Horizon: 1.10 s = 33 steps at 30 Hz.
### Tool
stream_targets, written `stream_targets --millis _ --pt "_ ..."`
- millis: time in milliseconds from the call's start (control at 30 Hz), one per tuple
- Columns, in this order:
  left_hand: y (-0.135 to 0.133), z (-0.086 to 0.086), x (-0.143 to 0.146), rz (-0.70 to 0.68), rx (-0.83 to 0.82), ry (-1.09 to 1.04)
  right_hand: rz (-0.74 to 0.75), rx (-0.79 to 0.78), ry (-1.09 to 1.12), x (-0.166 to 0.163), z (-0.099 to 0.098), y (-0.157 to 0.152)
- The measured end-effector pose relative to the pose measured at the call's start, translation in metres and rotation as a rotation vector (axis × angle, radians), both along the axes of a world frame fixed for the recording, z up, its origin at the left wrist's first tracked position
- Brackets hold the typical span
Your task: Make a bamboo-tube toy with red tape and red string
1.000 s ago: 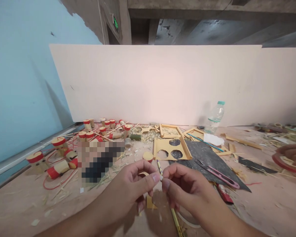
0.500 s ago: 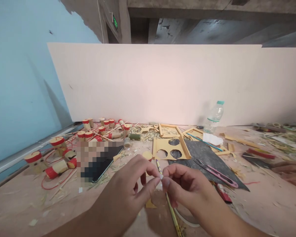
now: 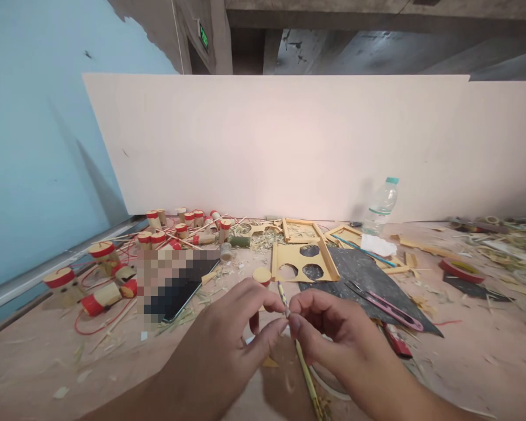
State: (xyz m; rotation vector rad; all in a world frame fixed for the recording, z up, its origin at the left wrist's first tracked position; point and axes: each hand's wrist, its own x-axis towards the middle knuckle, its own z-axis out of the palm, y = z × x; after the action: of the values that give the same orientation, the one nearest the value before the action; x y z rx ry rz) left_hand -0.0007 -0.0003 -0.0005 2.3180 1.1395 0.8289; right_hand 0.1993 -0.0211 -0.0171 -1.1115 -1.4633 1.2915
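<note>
My left hand (image 3: 241, 330) and my right hand (image 3: 339, 336) meet at their fingertips over the table's front middle. Each pinches thumb against index finger, with a tiny white piece between the tips, mostly hidden. Just behind the fingers is a thin yellow stick with dark marks (image 3: 308, 383), running from beyond the fingertips down toward me under my right hand. A round wooden disc with a red rim (image 3: 262, 275) stands beyond my left fingers. Under my right wrist shows the pale rim of a ring (image 3: 333, 390).
Red-banded bamboo cylinders (image 3: 101, 250) with cords and sticks crowd the left, near a phone (image 3: 188, 289). Frames with round holes (image 3: 304, 263), a black sheet (image 3: 355, 275), pink tweezers (image 3: 394, 311) and a bottle (image 3: 381, 204) lie ahead. Red tape (image 3: 462, 270) sits right.
Both hands stay nearly in place; the white piece between the fingertips shows less. Another person's hand at the right has drawn back, and the red tape roll there has changed position.
</note>
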Motion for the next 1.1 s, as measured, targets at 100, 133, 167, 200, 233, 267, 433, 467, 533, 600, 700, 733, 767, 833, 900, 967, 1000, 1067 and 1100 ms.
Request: stream_targets --millis 100,133,167,200,233,267,433,467,533,600,700,733,767,833,900,967,1000,1067,1100 --pt "0.0004 -0.0020 0.0000 -0.013 0.026 -0.013 -0.008 0.008 -0.016 -0.0005 -0.0007 -0.0003" --pt "0.0005 -0.0027 0.0000 -0.016 0.035 -0.017 -0.009 0.010 -0.021 -0.0005 -0.0006 -0.0004" --pt "0.0005 -0.0033 -0.0001 -0.017 0.042 -0.020 -0.007 0.014 -0.027 -0.0005 -0.0004 -0.0005" --pt "0.0005 -0.0037 -0.0002 -0.019 0.049 -0.023 -0.003 0.021 -0.035 -0.0004 -0.0002 -0.0006" --pt "0.0003 -0.0039 -0.0003 -0.019 0.060 -0.025 -0.003 0.029 -0.045 -0.0003 0.0000 -0.0007" --pt "0.0000 -0.0039 -0.0003 -0.020 0.072 -0.027 -0.003 0.034 -0.057 -0.0002 0.0000 -0.0008" --pt "-0.0017 -0.0035 -0.0012 -0.031 0.089 -0.031 -0.022 0.043 -0.099 -0.0002 -0.0011 -0.0013" --pt "-0.0016 -0.0037 -0.0013 -0.032 0.087 -0.031 -0.019 0.051 -0.106 -0.0004 -0.0014 -0.0014" --pt "-0.0007 -0.0042 -0.0011 -0.031 0.092 -0.030 -0.012 0.062 -0.119 -0.0008 -0.0018 -0.0014" --pt "0.0004 -0.0045 -0.0005 -0.028 0.101 -0.029 -0.012 0.059 -0.123 -0.0011 -0.0019 -0.0012" --pt "0.0008 -0.0037 0.0002 -0.020 0.111 -0.030 -0.017 0.052 -0.130 -0.0012 -0.0016 -0.0006" --pt "0.0007 -0.0032 0.0003 -0.019 0.112 -0.032 -0.016 0.054 -0.131 -0.0012 -0.0015 -0.0004" --pt "0.0005 -0.0027 0.0004 -0.023 0.112 -0.035 -0.014 0.056 -0.130 -0.0012 -0.0015 -0.0003" --pt "0.0006 -0.0019 0.0004 -0.038 0.114 -0.038 -0.011 0.057 -0.125 -0.0010 -0.0018 -0.0004" --pt "0.0013 -0.0019 0.0000 -0.045 0.120 -0.034 -0.010 0.055 -0.123 -0.0006 -0.0023 -0.0008" --pt "0.0021 -0.0027 -0.0008 -0.056 0.128 -0.023 -0.014 0.060 -0.122 -0.0002 -0.0028 -0.0013" --pt "0.0024 -0.0034 -0.0013 -0.060 0.138 -0.019 -0.014 0.062 -0.121 0.0000 -0.0029 -0.0015" --pt "0.0026 -0.0049 -0.0024 -0.072 0.162 -0.007 -0.015 0.058 -0.111 0.0001 -0.0028 -0.0016" --pt "0.0026 -0.0056 -0.0029 -0.078 0.175 -0.001 -0.012 0.053 -0.105 0.0000 -0.0025 -0.0014"
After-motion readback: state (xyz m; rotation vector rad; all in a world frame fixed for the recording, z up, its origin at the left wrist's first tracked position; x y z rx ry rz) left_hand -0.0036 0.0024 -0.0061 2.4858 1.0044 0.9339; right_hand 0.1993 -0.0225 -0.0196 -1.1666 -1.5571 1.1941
